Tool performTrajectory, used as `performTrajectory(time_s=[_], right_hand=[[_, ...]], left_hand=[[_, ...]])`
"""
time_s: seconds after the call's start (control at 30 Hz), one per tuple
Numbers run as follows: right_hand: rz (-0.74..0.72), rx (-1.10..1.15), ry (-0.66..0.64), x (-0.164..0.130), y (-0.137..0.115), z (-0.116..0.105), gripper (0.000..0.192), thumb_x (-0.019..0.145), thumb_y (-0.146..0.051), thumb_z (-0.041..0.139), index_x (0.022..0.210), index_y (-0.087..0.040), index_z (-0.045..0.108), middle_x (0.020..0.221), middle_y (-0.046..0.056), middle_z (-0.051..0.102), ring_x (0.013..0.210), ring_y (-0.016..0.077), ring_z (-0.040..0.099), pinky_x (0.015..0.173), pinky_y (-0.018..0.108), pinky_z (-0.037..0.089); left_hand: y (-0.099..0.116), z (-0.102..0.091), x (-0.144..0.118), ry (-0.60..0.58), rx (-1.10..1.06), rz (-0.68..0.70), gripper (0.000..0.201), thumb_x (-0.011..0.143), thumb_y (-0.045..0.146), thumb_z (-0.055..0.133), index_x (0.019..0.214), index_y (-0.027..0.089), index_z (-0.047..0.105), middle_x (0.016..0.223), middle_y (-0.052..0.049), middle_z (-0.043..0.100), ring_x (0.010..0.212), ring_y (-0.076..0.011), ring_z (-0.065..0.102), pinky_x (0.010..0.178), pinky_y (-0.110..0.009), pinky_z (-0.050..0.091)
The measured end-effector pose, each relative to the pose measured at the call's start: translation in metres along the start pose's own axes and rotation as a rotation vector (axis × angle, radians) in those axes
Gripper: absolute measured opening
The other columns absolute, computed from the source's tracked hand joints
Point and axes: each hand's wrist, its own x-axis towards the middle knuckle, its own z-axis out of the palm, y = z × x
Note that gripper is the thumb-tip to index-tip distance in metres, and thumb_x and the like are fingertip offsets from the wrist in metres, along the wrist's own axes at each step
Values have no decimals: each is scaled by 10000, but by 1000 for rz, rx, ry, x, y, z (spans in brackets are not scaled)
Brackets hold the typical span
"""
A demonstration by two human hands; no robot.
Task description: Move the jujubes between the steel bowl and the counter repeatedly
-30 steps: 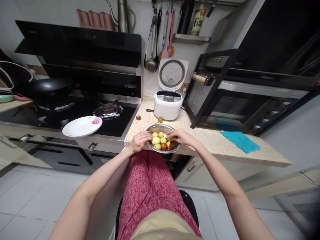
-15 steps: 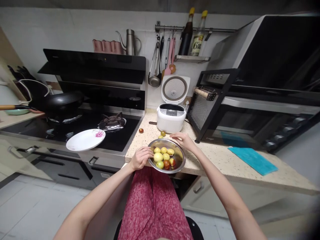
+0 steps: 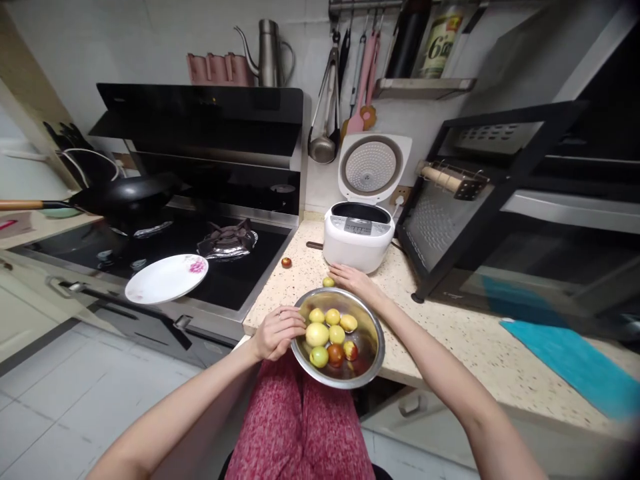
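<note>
A metal bowl [image 3: 367, 373] is tilted toward me at the counter's front edge, with several yellow-green and red-brown jujubes [image 3: 337, 335] inside. My left hand [image 3: 279, 331] grips its left rim, thumb below and fingers on top. Beyond the far rim, my right hand [image 3: 355, 281] reaches left over the counter with fingers stretched out. A green jujube [image 3: 328, 282] lies beside its fingertips; whatever is under the palm is hidden. Farther left on the counter sits a single red-brown jujube [image 3: 286, 263].
Behind my right hand stands a white rice cooker [image 3: 357, 243], lid up. A white plate [image 3: 167, 279] overhangs the stove's front edge. A wok [image 3: 123, 193] rests on the left burner. At right are a black oven [image 3: 550, 253] and a blue cloth [image 3: 565, 363].
My right hand has moved left and down over the loose jujubes; one of the two seen there is now hidden. My left hand stays on the bowl. The view has shifted closer and lower.
</note>
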Motion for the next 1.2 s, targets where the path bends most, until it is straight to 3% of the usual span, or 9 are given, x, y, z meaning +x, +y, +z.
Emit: performTrajectory(time_s=[0.1,0.23,0.4,0.67,1.2], right_hand=[[-8,-82,-42,-2,1,3,450,1030,-129,511,1457,-253,583,1494,115,615,1435,253,542,1175,530,478],[-10,-104,-25,-2,-5,-1,402,1021,-183,582,1420,-224,616,1366,146,692,1267,288,649,1048,507,560],[56,-126,-6,-2,-8,-8,329,1022,-170,566,1331,-180,679,1326,167,701,1147,301,673,948,485,594],[7,-62,41,-5,-2,-1,237,1007,-146,584,1171,-200,746,1320,136,715,1230,276,680,1013,466,592],[-101,-64,44,-14,10,-3,272,1038,-153,546,1215,-206,745,1312,133,736,1251,267,697,998,470,624]], left_hand=[[0,-1,1,-16,-2,-1,429,1066,290,289,1130,136,685,942,-111,789,971,-237,746,986,-441,582],[1,-3,2,-27,-4,-8,449,1071,298,275,1164,140,685,943,-111,789,968,-239,751,982,-444,586],[2,-3,3,-29,12,-4,455,1078,302,264,1125,139,686,925,-104,783,964,-236,747,978,-440,585],[2,-1,1,-19,16,-16,442,1075,302,276,1114,151,689,918,-91,777,946,-230,741,970,-447,580],[2,-1,1,-18,31,-8,437,1073,309,264,1066,151,671,892,-97,764,904,-227,739,932,-435,587]])
